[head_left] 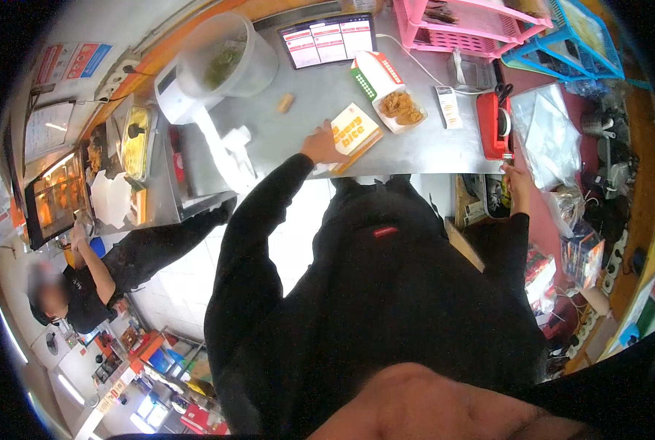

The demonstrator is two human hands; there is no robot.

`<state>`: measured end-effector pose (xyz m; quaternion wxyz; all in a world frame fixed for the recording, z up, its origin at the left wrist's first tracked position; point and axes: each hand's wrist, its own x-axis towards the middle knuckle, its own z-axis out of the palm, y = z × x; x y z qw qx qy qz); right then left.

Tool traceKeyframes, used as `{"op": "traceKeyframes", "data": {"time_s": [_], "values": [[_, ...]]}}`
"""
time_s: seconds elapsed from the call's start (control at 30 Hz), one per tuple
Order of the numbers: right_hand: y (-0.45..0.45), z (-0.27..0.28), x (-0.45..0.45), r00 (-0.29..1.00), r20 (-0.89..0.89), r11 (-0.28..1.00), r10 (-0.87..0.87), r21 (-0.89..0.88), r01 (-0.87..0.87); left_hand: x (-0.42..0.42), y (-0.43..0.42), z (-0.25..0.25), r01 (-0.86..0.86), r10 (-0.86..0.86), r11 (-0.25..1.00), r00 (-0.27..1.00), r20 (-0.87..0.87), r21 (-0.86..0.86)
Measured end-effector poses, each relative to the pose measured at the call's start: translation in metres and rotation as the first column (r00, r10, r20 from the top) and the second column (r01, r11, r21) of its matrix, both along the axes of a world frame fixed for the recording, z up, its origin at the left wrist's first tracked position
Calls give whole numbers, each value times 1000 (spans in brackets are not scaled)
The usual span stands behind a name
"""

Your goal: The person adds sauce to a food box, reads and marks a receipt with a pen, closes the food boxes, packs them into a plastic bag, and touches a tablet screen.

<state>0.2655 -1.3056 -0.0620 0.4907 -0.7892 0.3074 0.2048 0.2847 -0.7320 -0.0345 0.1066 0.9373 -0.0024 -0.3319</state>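
L hand [323,145] is on the L end of the printed box [353,133] - fingers part-spread, thumb over the top, can't tell how firm the hold is. Box lies flat at the near edge of the steel tabletop [269,126], "every bite" lettering up.

R hand [518,185] is just off the tabletop edge, at the near end of the red tape dispenser [488,132]. Fingers curled, fingertips close tog. by the cutter end; can't tell if they've got tape, too small to see.

Just beyond the box, slightly R: open red/green/white carton [375,75] w/ fried pieces [402,108] at its near end. Receipt [449,108] sits between carton & dispenser; scissors [502,93] at the dispenser's far end. Tablet [327,41] stands at the back, lit. Back L - clear tub [263,64] w/ green leaves [223,71], small brown piece [285,103] nearby. Clear plastic bags [551,132] R of dispenser. Co-worker [85,301] far L, arm up to a dark-framed unit [56,194].
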Motion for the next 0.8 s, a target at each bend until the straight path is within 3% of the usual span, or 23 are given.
{"op": "traceKeyframes", "data": {"time_s": [0.03,0.07,0.1,0.13,0.17,0.2,0.27,0.33,0.4,0.5,0.57,0.67,0.7,0.8], "values": [[-32,-47,0,989,4,955,148,-262,-142,-2,-3,1,-6,6,1000,1000,13,12],[-27,-44,-5,967,-131,829,217,-499,-253,-4,-4,1,-12,12,1000,1000,27,23],[-10,-28,-16,932,-247,681,264,-637,-361,-8,-7,1,-24,23,1000,998,57,19],[9,-21,-24,907,-260,653,330,-632,-419,-12,-10,2,-45,43,999,995,93,11],[38,-19,-25,891,-198,740,409,-500,-450,-16,-13,1,-67,66,998,990,122,4],[85,-14,-23,891,-104,861,441,-229,-453,-19,-15,-2,-96,97,995,985,144,-13],[209,15,-17,929,52,874,366,324,-362,-25,-20,-7,-148,154,988,971,181,-45],[310,20,-12,893,226,810,389,378,-448,-24,-25,-10,-158,165,986,964,210,-51],[378,3,-6,782,369,841,503,-1,-540,-27,-23,-9,-178,183,983,966,185,-43],[372,24,0,778,35,759,627,-254,-600,-19,-18,-2,-180,183,983,979,87,-44],[373,21,4,791,13,780,612,-178,-600,-18,-11,-1,-163,166,984,985,37,-76],[375,13,6,843,41,842,537,31,-538,-8,19,-8,-327,162,854,906,-391,-404],[377,9,5,864,56,856,500,121,-503,-9,26,12,-483,83,681,797,-598,-550],[377,1,1,928,90,788,362,503,-356,-33,37,7,-748,150,417,616,-773,-515]]}}
